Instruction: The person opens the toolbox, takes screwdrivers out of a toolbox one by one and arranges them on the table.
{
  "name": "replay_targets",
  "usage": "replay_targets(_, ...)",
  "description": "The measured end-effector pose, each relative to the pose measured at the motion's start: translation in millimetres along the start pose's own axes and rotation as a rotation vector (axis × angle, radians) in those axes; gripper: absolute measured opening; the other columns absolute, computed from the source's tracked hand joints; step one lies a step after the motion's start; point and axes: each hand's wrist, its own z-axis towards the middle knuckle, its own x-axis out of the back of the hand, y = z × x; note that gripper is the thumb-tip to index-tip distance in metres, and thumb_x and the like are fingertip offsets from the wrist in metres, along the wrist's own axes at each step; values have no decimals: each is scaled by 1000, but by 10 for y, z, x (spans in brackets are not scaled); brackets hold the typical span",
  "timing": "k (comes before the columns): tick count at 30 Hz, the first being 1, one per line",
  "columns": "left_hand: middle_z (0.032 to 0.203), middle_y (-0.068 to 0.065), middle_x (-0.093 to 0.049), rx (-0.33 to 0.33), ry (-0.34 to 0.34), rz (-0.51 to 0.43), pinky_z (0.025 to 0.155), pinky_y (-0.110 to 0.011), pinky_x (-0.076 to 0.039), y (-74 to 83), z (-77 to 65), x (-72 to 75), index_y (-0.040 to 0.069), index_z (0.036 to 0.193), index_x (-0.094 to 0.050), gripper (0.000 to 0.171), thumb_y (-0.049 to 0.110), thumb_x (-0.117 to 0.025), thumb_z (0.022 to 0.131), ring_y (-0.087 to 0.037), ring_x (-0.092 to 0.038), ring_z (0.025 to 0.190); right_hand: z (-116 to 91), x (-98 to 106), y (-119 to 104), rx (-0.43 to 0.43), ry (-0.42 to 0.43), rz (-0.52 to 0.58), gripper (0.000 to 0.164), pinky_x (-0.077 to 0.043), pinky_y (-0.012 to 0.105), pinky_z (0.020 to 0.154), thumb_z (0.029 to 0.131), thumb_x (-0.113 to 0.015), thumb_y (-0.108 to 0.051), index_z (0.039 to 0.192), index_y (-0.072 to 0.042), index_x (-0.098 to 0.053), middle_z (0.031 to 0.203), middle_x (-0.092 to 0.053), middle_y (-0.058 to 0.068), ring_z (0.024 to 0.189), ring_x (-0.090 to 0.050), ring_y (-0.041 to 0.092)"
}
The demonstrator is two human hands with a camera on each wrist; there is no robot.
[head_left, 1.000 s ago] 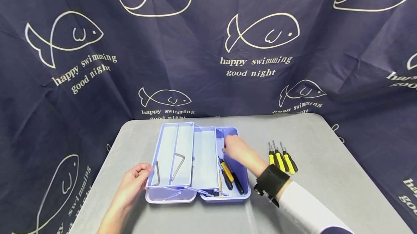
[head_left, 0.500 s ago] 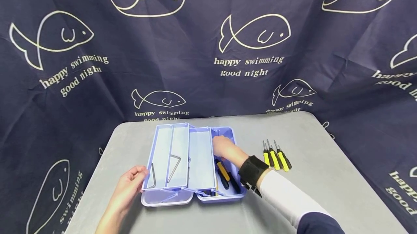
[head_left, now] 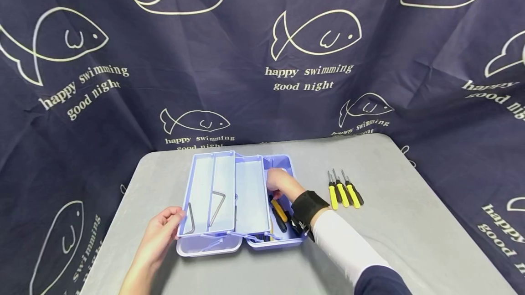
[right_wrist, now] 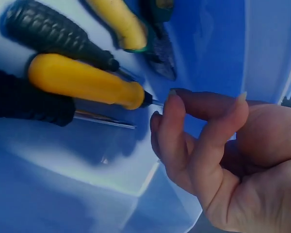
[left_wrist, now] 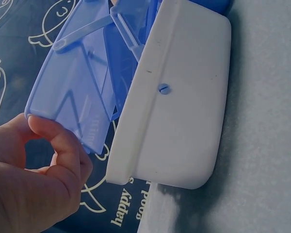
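The open blue toolbox (head_left: 275,243) stands on the table, its trays spread to the left. My left hand (head_left: 162,229) pinches the near left corner of the upper tray (head_left: 202,172) between thumb and finger. Two L-shaped hex keys (head_left: 217,208) lie in that tray. Inside the box's right-hand well, my right hand (head_left: 283,183) is curled, thumb meeting a fingertip. In the right wrist view, that pinch is on the shaft of a yellow-handled screwdriver (right_wrist: 82,80); the shaft's far end is hidden. Two black-handled screwdrivers (right_wrist: 53,31) lie on either side of it.
Yellow-handled pliers (right_wrist: 119,24) lie in the well, close to its wall. Several yellow-and-black screwdrivers (head_left: 345,194) lie side by side on the grey table (head_left: 389,222), right of the toolbox. A dark blue fish-print cloth (head_left: 229,67) hangs behind the table.
My right hand has moved down toward the screwdrivers in the well, and its fingers have closed at the yellow one's shaft. The left hand keeps the tray corner. The whole view has shifted slightly.
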Motion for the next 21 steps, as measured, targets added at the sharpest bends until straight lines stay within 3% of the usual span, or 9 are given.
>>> replay_targets(4,66,6,-54,7,-2,4,52,-20,-44,8,1,-6,2,97,-61,7,3,-57,103,-5,-48,56,20,-37,21,2,-62,-118,23,-49,19,44,82,-72,14,71,1,-57,81,-70,19,41,-55,12)
replay_targets(8,68,6,-58,14,-2,7,52,-20,-45,5,-6,-12,1,98,-60,8,4,-57,104,-5,-51,57,30,-52,44,-28,-137,-148,21,-53,19,51,84,-73,11,72,1,-58,74,-72,14,43,-56,10)
replay_targets(15,68,6,-59,10,0,10,54,-21,-45,12,-19,-4,1,98,-61,9,5,-57,104,-5,-52,58,-14,-3,59,-54,-229,-13,8,-56,20,59,91,-68,10,84,11,-68,63,-67,12,46,-56,12)
replay_targets(18,68,6,-59,7,2,9,54,-21,-46,14,-27,-5,1,97,-61,9,5,-57,104,-5,-51,58,-42,46,81,-33,-265,-5,13,-54,18,58,94,-64,8,82,11,-69,65,-69,13,47,-57,11)
replay_targets(21,69,6,-60,3,1,8,54,-20,-46,12,-34,-5,1,98,-61,9,5,-56,104,-5,-53,59,-60,84,99,-16,-242,10,19,-53,18,53,94,-63,8,75,8,-64,66,-70,15,45,-57,11)
